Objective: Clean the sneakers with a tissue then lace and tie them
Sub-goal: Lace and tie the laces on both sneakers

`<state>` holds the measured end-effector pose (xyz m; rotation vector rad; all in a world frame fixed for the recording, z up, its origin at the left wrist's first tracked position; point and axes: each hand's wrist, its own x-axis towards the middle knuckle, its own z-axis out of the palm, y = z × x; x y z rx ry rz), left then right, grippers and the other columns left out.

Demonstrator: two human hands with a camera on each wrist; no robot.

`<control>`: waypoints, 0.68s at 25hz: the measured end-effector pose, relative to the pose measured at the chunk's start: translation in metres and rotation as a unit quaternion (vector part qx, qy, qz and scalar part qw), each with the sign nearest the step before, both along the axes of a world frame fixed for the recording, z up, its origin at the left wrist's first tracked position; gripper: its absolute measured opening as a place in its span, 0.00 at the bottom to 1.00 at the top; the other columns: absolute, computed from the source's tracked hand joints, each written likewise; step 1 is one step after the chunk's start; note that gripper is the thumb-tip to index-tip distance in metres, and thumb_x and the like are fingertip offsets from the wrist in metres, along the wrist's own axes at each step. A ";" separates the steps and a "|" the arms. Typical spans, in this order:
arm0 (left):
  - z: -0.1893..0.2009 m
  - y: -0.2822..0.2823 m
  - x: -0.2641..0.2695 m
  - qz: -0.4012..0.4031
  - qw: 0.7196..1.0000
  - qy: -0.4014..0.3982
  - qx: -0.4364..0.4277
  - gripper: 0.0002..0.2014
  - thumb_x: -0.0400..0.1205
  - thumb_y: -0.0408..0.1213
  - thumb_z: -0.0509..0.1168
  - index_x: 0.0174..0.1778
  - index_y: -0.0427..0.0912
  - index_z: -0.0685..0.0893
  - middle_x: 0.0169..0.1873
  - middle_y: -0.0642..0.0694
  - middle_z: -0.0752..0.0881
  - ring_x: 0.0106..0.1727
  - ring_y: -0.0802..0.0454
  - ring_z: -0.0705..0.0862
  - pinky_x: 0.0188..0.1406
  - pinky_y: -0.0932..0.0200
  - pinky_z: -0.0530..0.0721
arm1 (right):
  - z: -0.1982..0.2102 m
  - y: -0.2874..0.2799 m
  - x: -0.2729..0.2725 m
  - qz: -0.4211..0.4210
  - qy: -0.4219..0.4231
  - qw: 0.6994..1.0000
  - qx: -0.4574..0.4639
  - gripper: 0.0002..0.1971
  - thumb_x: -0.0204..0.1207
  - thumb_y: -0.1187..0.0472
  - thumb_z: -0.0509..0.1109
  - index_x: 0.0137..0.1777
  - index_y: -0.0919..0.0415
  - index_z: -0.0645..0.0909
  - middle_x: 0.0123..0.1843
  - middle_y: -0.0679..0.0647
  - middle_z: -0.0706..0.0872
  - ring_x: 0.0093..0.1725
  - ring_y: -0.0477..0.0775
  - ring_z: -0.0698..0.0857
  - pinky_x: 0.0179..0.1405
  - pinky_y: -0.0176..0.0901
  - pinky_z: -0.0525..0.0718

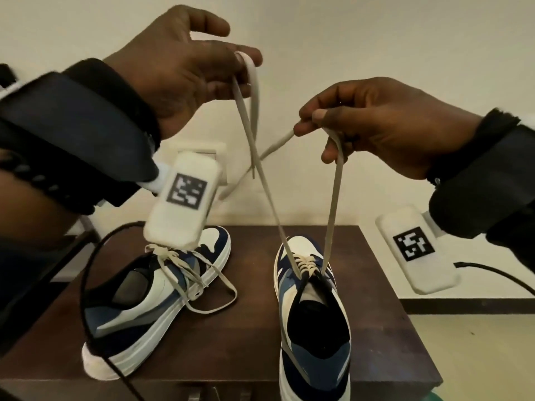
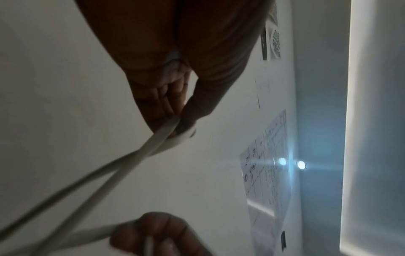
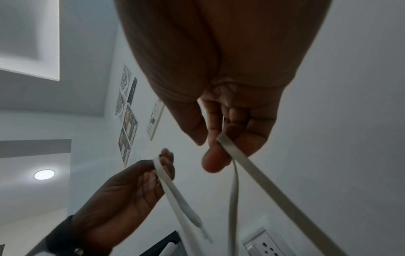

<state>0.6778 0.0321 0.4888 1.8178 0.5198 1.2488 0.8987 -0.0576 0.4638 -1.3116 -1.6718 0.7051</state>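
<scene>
Above the right sneaker [image 1: 314, 319] on the surface [image 1: 252, 337], left hand [image 1: 173, 70] and right hand [image 1: 376, 123] are each pinching a lace end [image 1: 333, 204], raised; lacing looks done, next crossing them into a knot

No text is legible; the wall sheet [image 2: 266, 173] is blurred.

The 2 sneakers [image 1: 162, 302] are white, navy and light blue with cream laces [image 1: 333, 204], on a dark brown surface [image 1: 249, 351]. White wrist tags [image 1: 185, 198] above the surface carry black-and-white square codes.
</scene>
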 end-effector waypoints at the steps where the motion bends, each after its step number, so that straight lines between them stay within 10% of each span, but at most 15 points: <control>1: 0.006 0.002 -0.005 0.016 1.000 -0.012 -0.001 0.10 0.81 0.24 0.63 0.57 0.35 0.73 0.45 0.40 0.87 0.43 0.51 0.89 0.44 0.59 0.86 | -0.001 0.001 0.000 -0.011 0.005 1.000 0.000 0.11 0.82 0.63 0.64 0.61 0.64 0.80 0.53 0.54 0.90 0.34 0.51 0.87 0.41 0.46 0.85; 3: 0.015 0.002 -0.015 0.071 0.997 0.021 0.033 0.01 0.85 0.29 0.60 0.48 0.38 0.76 0.43 0.44 0.85 0.39 0.56 0.88 0.43 0.64 0.85 | -0.005 0.003 -0.002 -0.026 -0.007 1.000 -0.008 0.10 0.82 0.63 0.64 0.60 0.63 0.81 0.53 0.53 0.90 0.33 0.49 0.86 0.40 0.45 0.84; 8: 0.035 -0.001 -0.012 0.157 0.979 0.129 0.013 0.18 0.90 0.44 0.43 0.42 0.45 0.74 0.33 0.50 0.80 0.26 0.60 0.83 0.27 0.67 0.82 | -0.011 -0.002 -0.026 0.067 -0.187 0.976 -0.087 0.17 0.79 0.46 0.63 0.60 0.53 0.83 0.49 0.39 0.89 0.34 0.45 0.85 0.47 0.43 0.85; 12: 0.052 -0.005 0.002 0.115 0.982 0.148 0.009 0.15 0.89 0.39 0.44 0.41 0.45 0.73 0.33 0.50 0.81 0.26 0.61 0.84 0.28 0.68 0.82 | -0.027 0.009 -0.058 0.122 -0.196 0.968 -0.099 0.16 0.79 0.47 0.66 0.60 0.56 0.81 0.51 0.50 0.89 0.28 0.43 0.82 0.37 0.41 0.84; 17: 0.055 0.005 0.005 0.081 0.959 0.263 -0.069 0.25 0.87 0.54 0.47 0.52 0.36 0.78 0.37 0.47 0.90 0.49 0.51 0.89 0.44 0.59 0.86 | -0.008 0.012 -0.061 0.174 -0.109 0.976 -0.077 0.14 0.85 0.58 0.58 0.57 0.65 0.82 0.47 0.56 0.90 0.32 0.48 0.82 0.33 0.39 0.81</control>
